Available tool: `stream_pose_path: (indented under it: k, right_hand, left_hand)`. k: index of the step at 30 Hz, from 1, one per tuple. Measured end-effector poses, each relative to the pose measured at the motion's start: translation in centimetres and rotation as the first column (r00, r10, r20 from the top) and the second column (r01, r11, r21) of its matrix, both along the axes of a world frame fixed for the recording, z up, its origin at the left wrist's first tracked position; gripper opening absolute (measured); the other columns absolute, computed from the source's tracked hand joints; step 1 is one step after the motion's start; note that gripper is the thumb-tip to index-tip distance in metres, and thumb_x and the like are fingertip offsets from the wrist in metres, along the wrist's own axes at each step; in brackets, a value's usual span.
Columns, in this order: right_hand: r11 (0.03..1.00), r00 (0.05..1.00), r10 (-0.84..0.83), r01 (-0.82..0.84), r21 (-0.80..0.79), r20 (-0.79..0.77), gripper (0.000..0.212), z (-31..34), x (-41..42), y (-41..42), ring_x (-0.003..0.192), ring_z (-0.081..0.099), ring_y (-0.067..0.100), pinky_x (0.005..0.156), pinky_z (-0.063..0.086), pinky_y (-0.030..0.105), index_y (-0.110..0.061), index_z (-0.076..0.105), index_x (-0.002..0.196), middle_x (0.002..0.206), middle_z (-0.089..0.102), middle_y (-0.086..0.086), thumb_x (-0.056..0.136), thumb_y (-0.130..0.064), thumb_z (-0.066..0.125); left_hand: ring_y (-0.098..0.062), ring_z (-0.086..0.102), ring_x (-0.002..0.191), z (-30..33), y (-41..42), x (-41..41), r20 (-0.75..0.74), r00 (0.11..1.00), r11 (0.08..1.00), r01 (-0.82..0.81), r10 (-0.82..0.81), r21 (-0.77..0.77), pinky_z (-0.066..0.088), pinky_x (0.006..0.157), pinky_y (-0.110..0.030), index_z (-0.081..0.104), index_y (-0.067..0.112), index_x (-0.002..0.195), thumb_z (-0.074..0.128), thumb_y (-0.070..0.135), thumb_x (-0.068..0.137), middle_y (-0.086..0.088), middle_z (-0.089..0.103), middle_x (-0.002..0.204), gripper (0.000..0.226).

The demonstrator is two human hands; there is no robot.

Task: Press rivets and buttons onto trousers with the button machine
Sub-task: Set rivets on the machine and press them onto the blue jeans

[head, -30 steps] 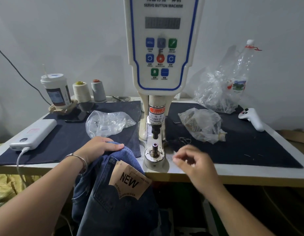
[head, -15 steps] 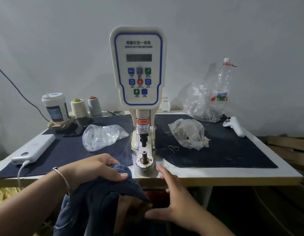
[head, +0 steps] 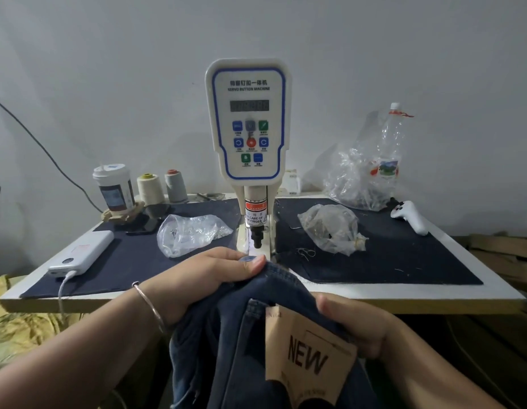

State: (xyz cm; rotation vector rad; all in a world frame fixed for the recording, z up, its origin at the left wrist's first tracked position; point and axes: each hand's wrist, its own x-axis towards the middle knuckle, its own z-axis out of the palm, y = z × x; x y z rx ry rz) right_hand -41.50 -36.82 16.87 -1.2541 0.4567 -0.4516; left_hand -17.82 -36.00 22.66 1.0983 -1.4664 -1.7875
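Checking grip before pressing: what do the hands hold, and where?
Both grip the jeans: left hand at the top edge, right hand beside the tag.

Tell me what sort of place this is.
Probably a small garment workshop. A servo button machine stands on the table, thread cones sit by the wall, and both hands hold denim trousers with a cardboard "NEW" tag in front of the machine.

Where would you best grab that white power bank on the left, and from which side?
Take the power bank across its two long edges near the far end, coming down from above. It lies flat on the dark mat, so its underside is out of reach, and a cable is plugged into its near end, which is probably best left alone.
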Motion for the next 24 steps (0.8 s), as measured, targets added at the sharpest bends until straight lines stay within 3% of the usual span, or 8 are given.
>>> stream_pose_path:
  k: [2,3,5,8,14,18,22,24]
  right_hand:
    - [0.999,0.996,0.050,-0.051,-0.005,-0.076,0.068,0.5,0.0,0.1,0.091,0.068,0.011,0.080,0.054,0.026,-0.014,0.055,0.121,0.097,0.073,-0.002,0.067,-0.044,0.083]
    - [0.997,0.993,0.063,-0.067,-0.032,-0.105,0.063,0.7,0.1,0.1,0.092,0.068,0.015,0.081,0.054,0.028,-0.012,0.053,0.121,0.099,0.072,0.000,0.068,-0.031,0.083]
    - [0.988,0.978,-0.010,-0.023,-0.151,-0.208,0.047,1.1,0.0,0.1,0.093,0.069,0.023,0.082,0.055,0.036,-0.011,0.061,0.112,0.100,0.072,0.007,0.068,-0.010,0.077]
    - [0.954,0.939,-0.165,0.075,-0.290,-0.301,0.036,1.5,-1.1,-0.1,0.097,0.069,0.031,0.087,0.055,0.043,-0.008,0.068,0.101,0.103,0.072,0.015,0.067,0.001,0.076]
    - [0.968,0.961,-0.201,0.165,-0.189,-0.192,0.042,1.0,-2.7,-0.7,0.085,0.064,0.022,0.077,0.051,0.030,0.003,0.066,0.109,0.097,0.066,0.016,0.067,0.005,0.070]
    - [0.981,0.956,-0.193,0.188,-0.044,-0.221,0.041,0.3,-3.1,-2.2,0.081,0.065,0.025,0.076,0.053,0.032,0.002,0.068,0.109,0.098,0.066,0.020,0.068,0.003,0.068]
    - [0.973,0.951,-0.219,0.230,0.028,-0.217,0.034,0.4,-2.7,-3.7,0.075,0.066,0.027,0.063,0.057,0.032,0.004,0.067,0.110,0.099,0.064,0.025,0.079,0.016,0.059]
    - [0.961,0.938,-0.271,0.276,-0.007,-0.216,0.022,0.5,-2.3,-4.5,0.081,0.064,0.028,0.070,0.054,0.034,-0.001,0.072,0.099,0.097,0.065,0.024,0.087,0.009,0.056]
  left_hand:
    - [-0.024,0.073,0.078,0.1,0.3,-0.7,0.025,1.000,1.000,-0.006,0.007,-0.021,0.057,0.069,-0.029,0.077,0.005,0.089,0.076,0.039,0.072,-0.019,0.074,0.090,0.038]
    - [-0.024,0.073,0.077,0.2,0.4,-0.9,0.033,0.999,0.999,-0.012,0.013,-0.029,0.057,0.068,-0.028,0.077,0.005,0.089,0.077,0.039,0.072,-0.018,0.074,0.089,0.038]
    - [-0.022,0.072,0.074,0.4,0.6,-0.8,0.064,0.998,0.999,-0.024,0.027,-0.049,0.056,0.065,-0.026,0.077,0.005,0.086,0.080,0.037,0.075,-0.018,0.074,0.086,0.034]
    - [-0.020,0.070,0.069,0.3,0.7,-0.4,0.138,0.990,0.998,-0.015,0.023,-0.057,0.055,0.063,-0.025,0.076,0.007,0.080,0.080,0.041,0.075,-0.015,0.073,0.082,0.034]
    - [-0.019,0.072,0.079,-0.9,0.0,0.0,0.202,0.973,0.994,0.113,-0.113,0.011,0.056,0.071,-0.026,0.077,0.009,0.092,0.079,0.029,0.076,-0.012,0.075,0.091,0.025]
    - [-0.031,0.070,0.097,-1.9,-0.8,1.5,0.301,0.916,0.964,0.241,-0.265,0.113,0.056,0.086,-0.038,0.070,-0.001,0.108,0.081,0.009,0.068,-0.023,0.071,0.110,0.043]
    - [-0.028,0.072,0.086,-4.0,-1.4,1.9,0.058,0.989,0.986,0.126,-0.133,0.108,0.057,0.079,-0.034,0.069,-0.005,0.109,0.071,0.000,0.074,-0.021,0.072,0.101,0.035]
    - [-0.029,0.072,0.086,-5.3,-1.6,1.8,-0.058,0.998,0.992,0.035,-0.028,0.123,0.058,0.079,-0.035,0.064,-0.009,0.116,0.072,0.001,0.073,-0.024,0.070,0.103,0.046]
